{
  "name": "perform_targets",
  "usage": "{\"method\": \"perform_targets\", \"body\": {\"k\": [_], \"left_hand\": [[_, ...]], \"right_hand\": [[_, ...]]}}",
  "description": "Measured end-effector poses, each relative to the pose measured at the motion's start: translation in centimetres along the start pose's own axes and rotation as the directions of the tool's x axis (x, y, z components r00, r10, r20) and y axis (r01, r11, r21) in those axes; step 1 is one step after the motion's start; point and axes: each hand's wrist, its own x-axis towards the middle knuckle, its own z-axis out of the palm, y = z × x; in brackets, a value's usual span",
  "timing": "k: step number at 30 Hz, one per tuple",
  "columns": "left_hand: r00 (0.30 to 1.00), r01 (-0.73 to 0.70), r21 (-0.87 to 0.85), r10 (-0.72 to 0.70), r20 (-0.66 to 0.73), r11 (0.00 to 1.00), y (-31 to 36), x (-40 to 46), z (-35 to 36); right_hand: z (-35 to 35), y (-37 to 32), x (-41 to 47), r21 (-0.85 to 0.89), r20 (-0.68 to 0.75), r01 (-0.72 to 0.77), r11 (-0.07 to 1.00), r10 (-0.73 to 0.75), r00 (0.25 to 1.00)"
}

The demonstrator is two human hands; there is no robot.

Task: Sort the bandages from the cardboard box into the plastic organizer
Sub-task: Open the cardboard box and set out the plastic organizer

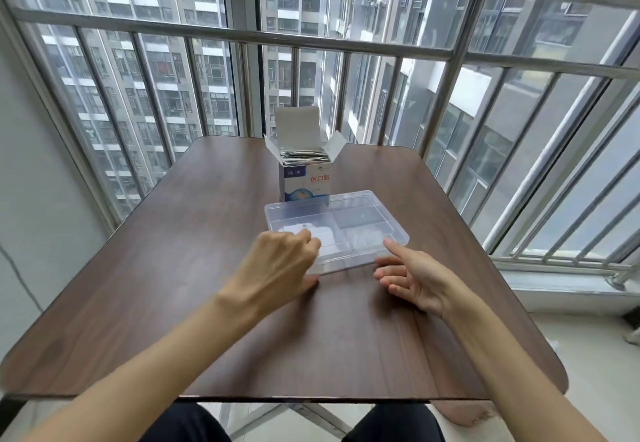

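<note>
A clear plastic organizer (360, 213) with its lid closed lies in the middle of the brown table (173, 268). Behind it stands a white and blue cardboard box (306, 181) with its top flaps open and a stack of wrapped bandages (301, 156) showing inside. My left hand (277, 265) is at the organizer's near left corner, fingers curled over its edge and thumb against the table. My right hand (412, 277) hovers just in front of the near right edge, fingers loosely spread, the index finger reaching toward the organizer's rim.
A metal balcony railing (346, 43) and windows stand right behind the table's far edge. A tiled floor drops away on the right. My knees show below the table's near edge.
</note>
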Motion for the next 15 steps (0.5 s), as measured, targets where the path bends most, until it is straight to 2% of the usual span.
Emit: {"method": "perform_targets", "body": {"k": [4,9,12,15], "left_hand": [[0.992,-0.119,0.274,0.102,0.075,0.954,1.4,0.8,-0.8],[0.982,-0.189,0.427,0.169,0.085,0.884,1.3,0.8,-0.7],[0.974,-0.223,0.427,0.214,0.07,0.876,1.0,0.3,-0.6],[0.965,-0.259,0.331,0.254,0.06,0.907,0.3,0.4,-1.0]], "right_hand": [[0.2,0.5,0.2,-0.011,-0.03,0.039,0.999,-0.039,0.999],[0.3,0.6,-0.1,0.049,-0.036,0.05,0.998,-0.048,0.998],[0.5,0.7,-0.3,-0.01,-0.014,0.064,0.998,-0.064,0.998],[0.6,0.7,-0.5,-0.015,-0.011,0.084,0.996,-0.084,0.996]]}}
